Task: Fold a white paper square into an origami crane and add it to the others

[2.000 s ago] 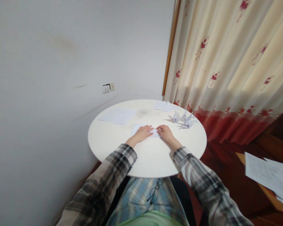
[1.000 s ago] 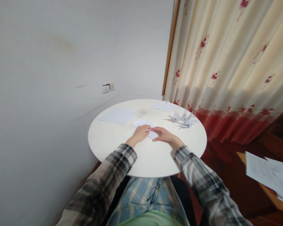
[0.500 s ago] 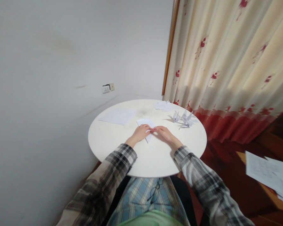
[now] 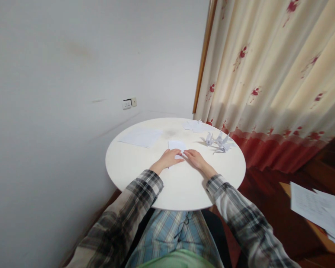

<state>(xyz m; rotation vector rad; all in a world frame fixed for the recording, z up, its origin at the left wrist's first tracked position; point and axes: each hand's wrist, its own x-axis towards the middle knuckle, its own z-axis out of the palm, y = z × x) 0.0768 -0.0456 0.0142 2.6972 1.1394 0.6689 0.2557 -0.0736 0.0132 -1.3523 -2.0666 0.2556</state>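
A small piece of white folded paper (image 4: 176,144) lies on the round white table (image 4: 181,190) in front of me. My left hand (image 4: 169,158) rests across it, fingers closed over its middle and thumb near its lower edge. At the paper's right edge, my right hand (image 4: 196,158) pinches with its fingertips, almost touching the left ones. Both hands cover much of the paper, so its exact folds are hidden. Several folded paper cranes (image 4: 222,143) stand to the right, beyond my right hand.
A larger white sheet (image 4: 142,137) lies at the table's left back. More paper pieces (image 4: 194,125) sit near the far edge. Wall and curtain (image 4: 257,74) rise behind. Written papers (image 4: 315,204) rest on wooden furniture at lower right.
The paper has been turned, so its edges now run straighter toward me instead of pointing diagonally. My fingers have shifted slightly on it, and the camera view has moved a little.
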